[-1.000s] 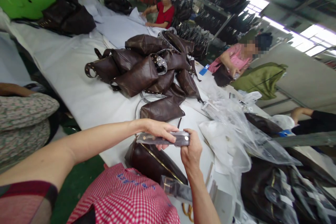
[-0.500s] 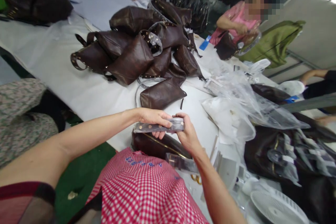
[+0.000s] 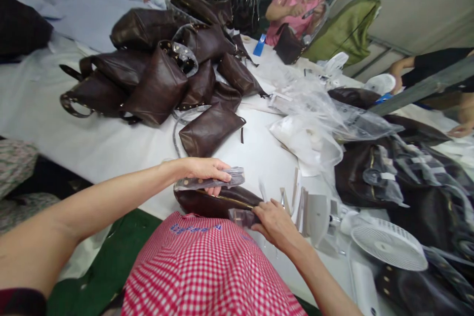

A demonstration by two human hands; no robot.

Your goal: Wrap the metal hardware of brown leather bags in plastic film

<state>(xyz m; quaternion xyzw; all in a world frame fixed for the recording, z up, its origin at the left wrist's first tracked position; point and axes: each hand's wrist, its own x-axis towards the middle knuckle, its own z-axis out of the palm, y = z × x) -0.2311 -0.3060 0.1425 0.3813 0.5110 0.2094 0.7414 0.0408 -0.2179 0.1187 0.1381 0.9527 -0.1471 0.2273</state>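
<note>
My left hand is closed on a flat studded strap in clear plastic wrap, held level above a dark brown bag that lies at the table's near edge. My right hand has dropped to the bag's right end. Its fingers pinch a second wrapped strap piece lying there. The red checked cloth of my clothing covers the bag's near side.
A heap of brown leather bags lies on the white table. Clear plastic bags and wrapped dark bags pile up at the right. A small white fan lies near them. Other people work at the far side.
My right hand let go of the wrapped strap and moved down to the second piece by the bag. The left hand still holds the strap. The camera tilted downward.
</note>
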